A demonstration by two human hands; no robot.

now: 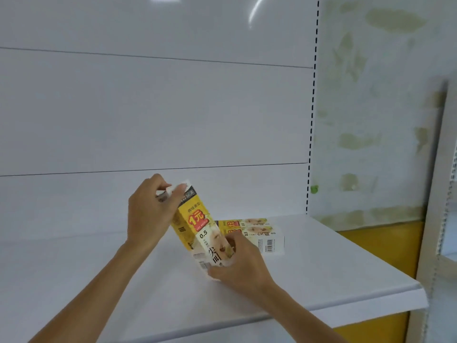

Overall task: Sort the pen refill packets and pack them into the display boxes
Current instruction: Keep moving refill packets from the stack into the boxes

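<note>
1. At a white shop shelf, I hold one yellow-and-white display box between both hands. It stands steeply on end, leaning to my left.
2. My left hand grips the upper end, fingers curled over the top flap and pinching it.
3. My right hand holds the lower end, thumb on the printed face and fingers wrapped round the bottom edge. I cannot tell whether that edge rests on the shelf or hangs just above it.
4. The box's long axis runs from upper left, by my left hand, down to lower right, by my right hand, so each hand has one end.
5. Just behind it and to the right lie the flat boxes of the same print, which look like a pair. Their long axis runs left to right along the shelf, and a barcode label faces me at their right end.
6. The held box hides their left end, and I cannot say whether it touches them.
7. My right hand is plainly the nearer to them, just in front of them, while my left is up and well to the left.
8. No loose refill packet shows, and whether the held box is filled is hidden.
9. As I judge it, the next move turns on that top flap. The left hand is placed to work it, while the right steadies the base.
</note>
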